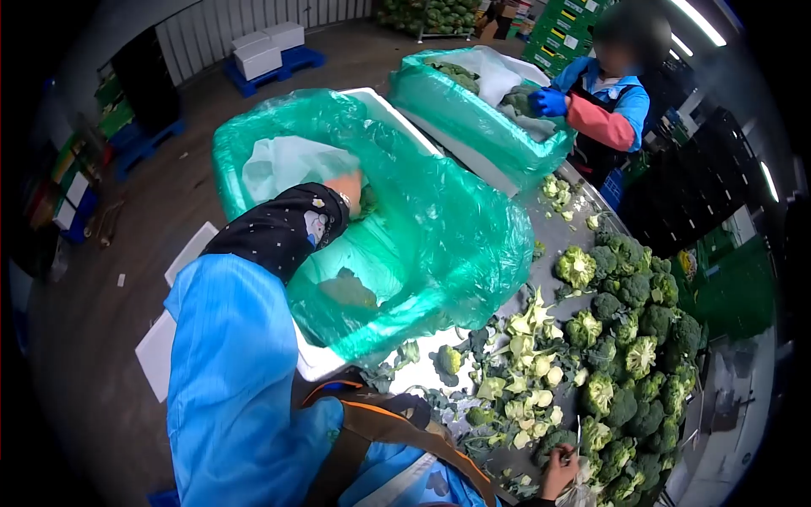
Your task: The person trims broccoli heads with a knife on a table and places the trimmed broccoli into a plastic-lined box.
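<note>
My left hand (345,188) reaches down into a foam box (317,362) lined with a green plastic bag (439,228). A green broccoli head (368,203) shows right beside that hand; my fingers are hidden, so I cannot tell whether they grip it. Another broccoli crown (348,289) lies low in the box, partly behind the plastic. At the lower right, the fingers of my right hand (559,473) are curled round a knife, its thin pale blade (579,431) pointing up among the broccoli heads (621,406) heaped on the metal table (553,241).
Cut stems and leaves (528,355) litter the table between box and heap. Across it, a person with a blue glove (549,102) handles broccoli at a second green-lined box (473,127). Green crates (562,38) stand behind; white boxes (258,55) sit on a blue pallet (291,69).
</note>
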The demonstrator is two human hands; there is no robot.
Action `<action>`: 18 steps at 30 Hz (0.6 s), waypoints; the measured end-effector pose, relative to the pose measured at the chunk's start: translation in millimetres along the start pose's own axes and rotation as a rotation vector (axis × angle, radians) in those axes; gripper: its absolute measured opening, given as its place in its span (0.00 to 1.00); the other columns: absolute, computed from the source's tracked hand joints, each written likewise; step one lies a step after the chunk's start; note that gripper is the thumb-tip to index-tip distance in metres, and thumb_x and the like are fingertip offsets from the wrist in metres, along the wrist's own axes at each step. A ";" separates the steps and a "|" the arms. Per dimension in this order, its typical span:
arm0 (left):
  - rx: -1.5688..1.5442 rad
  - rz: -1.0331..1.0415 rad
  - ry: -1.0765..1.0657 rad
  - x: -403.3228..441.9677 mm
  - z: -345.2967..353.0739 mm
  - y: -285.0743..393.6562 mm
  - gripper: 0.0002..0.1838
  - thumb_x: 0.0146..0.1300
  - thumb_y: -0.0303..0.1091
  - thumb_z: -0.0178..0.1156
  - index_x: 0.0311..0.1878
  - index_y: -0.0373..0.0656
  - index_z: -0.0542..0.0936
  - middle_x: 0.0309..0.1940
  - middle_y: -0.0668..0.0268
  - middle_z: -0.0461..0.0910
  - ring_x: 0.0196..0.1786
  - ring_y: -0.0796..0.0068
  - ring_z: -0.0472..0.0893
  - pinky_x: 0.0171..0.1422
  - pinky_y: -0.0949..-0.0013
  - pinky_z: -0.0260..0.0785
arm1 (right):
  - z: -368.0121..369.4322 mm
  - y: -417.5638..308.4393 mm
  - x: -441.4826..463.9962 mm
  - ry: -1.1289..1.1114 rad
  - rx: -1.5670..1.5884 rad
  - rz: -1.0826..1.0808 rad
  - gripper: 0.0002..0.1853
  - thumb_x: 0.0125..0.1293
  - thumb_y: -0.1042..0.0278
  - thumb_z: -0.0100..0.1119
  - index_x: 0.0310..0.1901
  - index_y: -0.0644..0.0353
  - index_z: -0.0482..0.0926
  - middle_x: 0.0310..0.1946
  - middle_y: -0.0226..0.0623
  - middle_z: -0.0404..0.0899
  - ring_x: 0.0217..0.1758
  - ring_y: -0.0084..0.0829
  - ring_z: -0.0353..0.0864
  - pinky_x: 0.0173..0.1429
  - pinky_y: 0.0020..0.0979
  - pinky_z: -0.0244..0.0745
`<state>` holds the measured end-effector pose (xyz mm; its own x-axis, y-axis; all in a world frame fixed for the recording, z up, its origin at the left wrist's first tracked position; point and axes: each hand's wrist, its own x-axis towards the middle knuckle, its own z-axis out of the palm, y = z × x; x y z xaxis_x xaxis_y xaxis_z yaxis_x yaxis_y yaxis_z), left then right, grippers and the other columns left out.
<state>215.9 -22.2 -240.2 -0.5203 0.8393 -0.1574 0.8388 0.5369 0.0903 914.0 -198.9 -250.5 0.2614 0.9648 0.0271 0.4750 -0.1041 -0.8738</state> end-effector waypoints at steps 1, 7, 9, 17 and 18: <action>-0.052 0.002 0.077 -3.1 -12.8 2.3 0.53 0.38 0.44 0.75 0.69 0.50 0.56 0.52 0.48 0.71 0.54 0.49 0.76 0.56 0.51 0.71 | 11.3 -10.2 -13.2 -0.027 -0.019 0.008 0.02 0.61 0.76 0.57 0.35 0.63 0.76 0.26 0.27 0.72 0.29 0.16 0.67 0.34 0.20 0.62; -0.126 -0.132 0.169 13.7 22.2 19.3 0.46 0.41 0.48 0.73 0.65 0.57 0.64 0.56 0.47 0.66 0.59 0.42 0.67 0.59 0.49 0.68 | 49.7 2.2 -52.4 -0.108 -0.015 0.103 0.09 0.58 0.70 0.61 0.39 0.62 0.79 0.22 0.31 0.76 0.23 0.21 0.68 0.30 0.24 0.64; -0.129 -0.125 0.190 27.2 34.3 17.9 0.44 0.40 0.49 0.73 0.64 0.60 0.66 0.58 0.48 0.64 0.64 0.42 0.62 0.61 0.48 0.67 | 55.4 -10.0 -59.7 -0.122 -0.282 -0.012 0.15 0.59 0.59 0.63 0.42 0.62 0.80 0.19 0.34 0.74 0.22 0.28 0.68 0.30 0.31 0.66; -0.487 0.299 -0.315 19.5 -49.5 -43.9 0.51 0.30 0.41 0.79 0.64 0.48 0.67 0.59 0.50 0.72 0.58 0.52 0.75 0.63 0.59 0.67 | 72.8 -12.7 -55.7 -0.265 -0.074 0.217 0.06 0.59 0.77 0.59 0.36 0.69 0.78 0.23 0.33 0.78 0.27 0.19 0.77 0.32 0.22 0.69; -0.493 0.423 -0.063 18.9 -39.2 -56.5 0.48 0.33 0.40 0.79 0.63 0.52 0.67 0.61 0.49 0.70 0.60 0.50 0.73 0.63 0.58 0.66 | 75.6 -10.6 -53.2 -0.298 -0.066 0.242 0.06 0.59 0.76 0.59 0.36 0.69 0.78 0.24 0.33 0.78 0.28 0.20 0.78 0.32 0.23 0.69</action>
<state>152.4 -33.3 -209.7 -0.1384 0.9883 -0.0648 0.7894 0.1496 0.5954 831.5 -230.9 -279.4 0.1217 0.9373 -0.3265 0.4848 -0.3432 -0.8045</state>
